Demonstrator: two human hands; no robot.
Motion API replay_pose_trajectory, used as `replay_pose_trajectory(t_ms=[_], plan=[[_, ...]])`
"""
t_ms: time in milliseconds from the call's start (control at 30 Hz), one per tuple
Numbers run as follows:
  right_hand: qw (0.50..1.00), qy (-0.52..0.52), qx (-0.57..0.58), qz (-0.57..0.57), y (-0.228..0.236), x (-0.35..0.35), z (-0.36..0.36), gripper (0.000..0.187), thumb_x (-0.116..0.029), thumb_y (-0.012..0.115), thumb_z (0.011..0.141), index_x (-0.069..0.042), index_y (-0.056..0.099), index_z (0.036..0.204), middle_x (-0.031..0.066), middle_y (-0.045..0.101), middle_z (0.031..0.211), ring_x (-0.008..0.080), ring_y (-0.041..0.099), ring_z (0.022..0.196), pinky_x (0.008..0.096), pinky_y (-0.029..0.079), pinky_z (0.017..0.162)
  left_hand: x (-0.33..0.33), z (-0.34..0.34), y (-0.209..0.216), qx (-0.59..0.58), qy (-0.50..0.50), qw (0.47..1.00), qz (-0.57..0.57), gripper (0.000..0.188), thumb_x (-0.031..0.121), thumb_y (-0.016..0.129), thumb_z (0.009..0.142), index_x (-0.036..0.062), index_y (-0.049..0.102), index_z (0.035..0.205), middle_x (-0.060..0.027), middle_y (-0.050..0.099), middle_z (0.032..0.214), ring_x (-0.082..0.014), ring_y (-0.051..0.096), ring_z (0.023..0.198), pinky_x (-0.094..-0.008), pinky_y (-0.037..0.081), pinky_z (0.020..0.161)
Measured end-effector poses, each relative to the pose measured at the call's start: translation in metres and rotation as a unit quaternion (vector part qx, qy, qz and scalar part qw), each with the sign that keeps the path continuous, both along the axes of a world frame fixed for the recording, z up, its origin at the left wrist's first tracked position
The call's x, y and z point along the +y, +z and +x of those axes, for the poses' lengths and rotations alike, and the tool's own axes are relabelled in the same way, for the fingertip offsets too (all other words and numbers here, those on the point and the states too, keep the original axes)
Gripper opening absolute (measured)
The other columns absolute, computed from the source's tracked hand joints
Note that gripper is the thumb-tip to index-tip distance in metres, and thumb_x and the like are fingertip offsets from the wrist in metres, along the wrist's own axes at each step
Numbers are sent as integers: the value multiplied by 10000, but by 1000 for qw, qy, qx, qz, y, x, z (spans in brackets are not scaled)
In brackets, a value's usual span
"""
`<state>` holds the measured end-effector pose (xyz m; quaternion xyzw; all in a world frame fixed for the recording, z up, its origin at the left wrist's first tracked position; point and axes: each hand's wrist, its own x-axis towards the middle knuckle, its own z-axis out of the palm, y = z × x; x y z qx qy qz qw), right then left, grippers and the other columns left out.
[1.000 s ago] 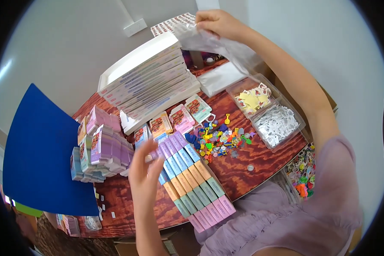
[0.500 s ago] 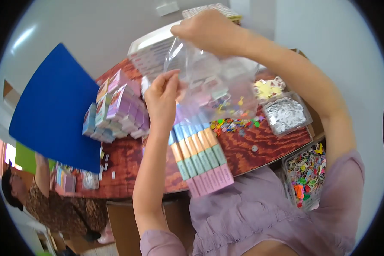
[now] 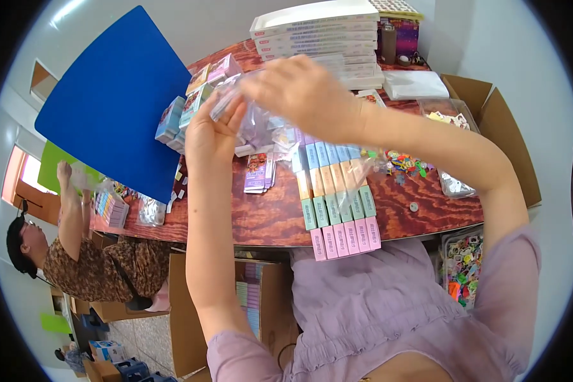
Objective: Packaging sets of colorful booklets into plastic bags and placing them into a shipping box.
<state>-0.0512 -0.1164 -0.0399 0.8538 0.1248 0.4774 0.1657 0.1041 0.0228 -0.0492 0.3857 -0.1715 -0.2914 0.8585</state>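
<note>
Handling a clear bag (image 3: pixel 254 121) looks like the step I'm on, probably getting its mouth open, though I'm going off one camera feed from far away. It hangs in the air between the hands, over the middle of the bench (image 3: pixel 274 223), with loose film seeming to trail across the block of small boxes (image 3: pixel 331 197) that sits in coloured rows right up at the near edge. My left hand (image 3: pixel 212 137) is palm-in with the fingertips pointing up, and it seems to be pinching the gathered plastic between thumb and fingers. The right hand (image 3: pixel 305 95) is just beside it, palm down, fingers pointing left, and they're too smeared to say if they've got the film or are just brushing it, so can't tell. Left forearm comes nearly straight up from the near edge; right one bends hard at the elbow and reaches in from the right end. IMO the next move calls for a firm hold on both sides of the film and a gentle spread, without knocking those rows.
</note>
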Motion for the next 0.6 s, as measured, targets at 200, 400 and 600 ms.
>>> replay_pose_trajectory(t_ms=[200,400,600], plan=[[966,86,64,235,34,-36,29,174,-147,584,840,-25,557,961,129,610,806,294,601,805,380,467,727,15,20,14,28,-9,998,-53,265,40,563,914,-85,451,1120,-202,617,1037,-341,638,1009,-405,595,823],[955,134,-17,263,53,-4,40,280,-232,616,860,2,548,998,165,622,850,327,610,870,393,474,783,11,23,26,4,-23,997,-74,167,68,514,947,-69,505,1044,-217,631,1039,-333,646,1006,-402,592,831],[964,78,26,251,37,-29,46,209,-208,633,847,-11,604,909,140,626,765,335,618,759,400,493,740,16,18,33,11,13,998,-64,183,53,536,935,-54,514,1081,-177,586,1116,-329,591,1101,-429,551,902]])
